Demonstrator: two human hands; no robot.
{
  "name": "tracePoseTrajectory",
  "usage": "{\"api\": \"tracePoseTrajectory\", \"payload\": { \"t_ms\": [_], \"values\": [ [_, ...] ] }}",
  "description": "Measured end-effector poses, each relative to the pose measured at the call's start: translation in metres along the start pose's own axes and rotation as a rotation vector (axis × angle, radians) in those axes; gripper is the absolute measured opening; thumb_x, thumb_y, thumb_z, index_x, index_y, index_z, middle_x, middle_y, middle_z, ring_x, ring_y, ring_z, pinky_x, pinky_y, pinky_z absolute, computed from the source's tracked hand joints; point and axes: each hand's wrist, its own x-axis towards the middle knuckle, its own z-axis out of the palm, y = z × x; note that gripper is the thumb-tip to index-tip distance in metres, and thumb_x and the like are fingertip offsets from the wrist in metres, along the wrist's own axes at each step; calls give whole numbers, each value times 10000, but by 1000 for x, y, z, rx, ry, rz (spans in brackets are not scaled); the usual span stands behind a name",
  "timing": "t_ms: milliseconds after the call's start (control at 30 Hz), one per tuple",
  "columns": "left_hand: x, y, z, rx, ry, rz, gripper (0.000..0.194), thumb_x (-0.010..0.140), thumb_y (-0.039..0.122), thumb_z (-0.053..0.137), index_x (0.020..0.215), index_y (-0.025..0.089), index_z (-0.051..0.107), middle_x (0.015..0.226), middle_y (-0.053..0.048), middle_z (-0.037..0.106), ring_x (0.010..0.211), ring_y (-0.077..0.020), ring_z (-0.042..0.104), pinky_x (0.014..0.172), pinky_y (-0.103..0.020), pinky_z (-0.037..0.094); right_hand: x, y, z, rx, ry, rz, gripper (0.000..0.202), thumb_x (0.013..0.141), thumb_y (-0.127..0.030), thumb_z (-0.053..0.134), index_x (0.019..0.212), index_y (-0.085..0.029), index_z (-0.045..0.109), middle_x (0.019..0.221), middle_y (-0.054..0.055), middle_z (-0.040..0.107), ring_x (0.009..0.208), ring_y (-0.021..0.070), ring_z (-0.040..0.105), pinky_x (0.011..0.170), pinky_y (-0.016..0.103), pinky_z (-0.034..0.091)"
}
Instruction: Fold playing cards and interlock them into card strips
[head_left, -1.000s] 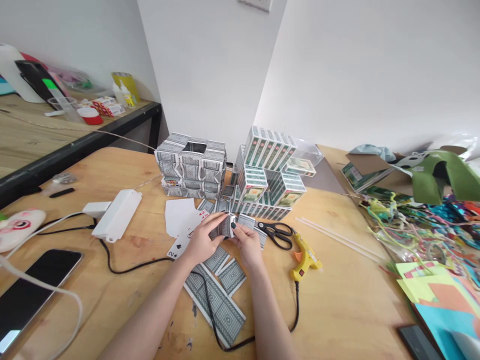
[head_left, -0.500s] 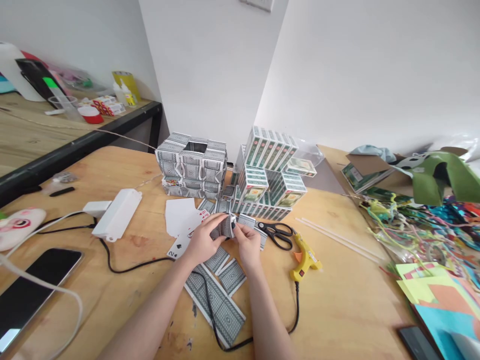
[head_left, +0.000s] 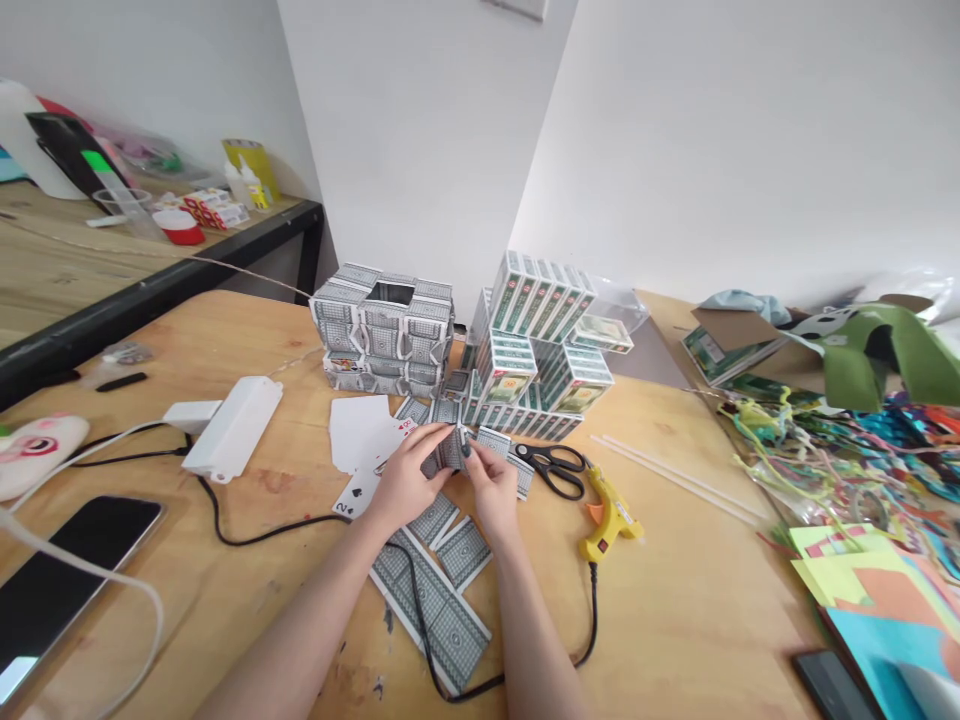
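Between my two hands is a bent playing card [head_left: 450, 452] with a patterned grey back, partly hidden by fingers. My left hand [head_left: 409, 475] grips its left side, while the fingers and thumb of my right hand [head_left: 491, 490] pinch its right edge. Below lie several loose cards [head_left: 463, 553] and a long strip of joined cards [head_left: 439, 615]. Left of my hands are a white card sheet [head_left: 360, 432] and a two of spades [head_left: 352, 495]. Black-handled scissors [head_left: 559, 470] and a yellow glue gun [head_left: 611, 515] rest to the right.
Behind my hands stand a block built of cards [head_left: 386, 335] and stacked card boxes [head_left: 514, 370]. A white power strip [head_left: 234, 430] and a phone [head_left: 75, 580] are left; a black cord [head_left: 420, 600] crosses the cards. Glue sticks [head_left: 675, 480] and coloured paper [head_left: 885, 640] lie right.
My right hand's fingers have shifted slightly on the card, and the card is turned a little. The things on the table stay in place.
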Motion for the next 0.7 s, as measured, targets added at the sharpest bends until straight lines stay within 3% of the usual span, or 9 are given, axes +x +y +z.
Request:
{"api": "tracePoseTrajectory", "payload": {
  "t_ms": [100,333,500,700],
  "values": [
    [-1,-1,0,19,22,-5,530,706,135,548,1220,235,461,1228,-54,505,1149,-224,463,1029,-433,339,0,4,0,-39,-49,-26,412,715,-291,607,1106,-162,610,1028,62,669,911,236,623,816,360,491],
    [-2,-1,0,28,28,4,507,714,163,546,1212,229,476,1213,-57,499,1136,-219,470,1032,-418,338,0,9,-2,-192,-47,-81,382,736,-257,564,1110,-196,615,905,36,704,890,237,628,781,359,507],
    [-2,1,0,18,7,13,478,711,164,549,1184,226,508,1199,-64,491,1105,-218,486,1001,-414,372,-1,6,-2,-147,-80,-65,310,744,-223,530,1027,-194,652,983,50,686,906,235,621,822,370,477],
    [1,7,-1,-82,-9,-27,498,717,177,562,1202,258,488,1271,-67,430,1129,-225,451,951,-399,400,0,-1,0,35,-26,24,227,752,-245,514,928,-157,630,856,54,693,806,202,631,779,348,484]
  ]
}}
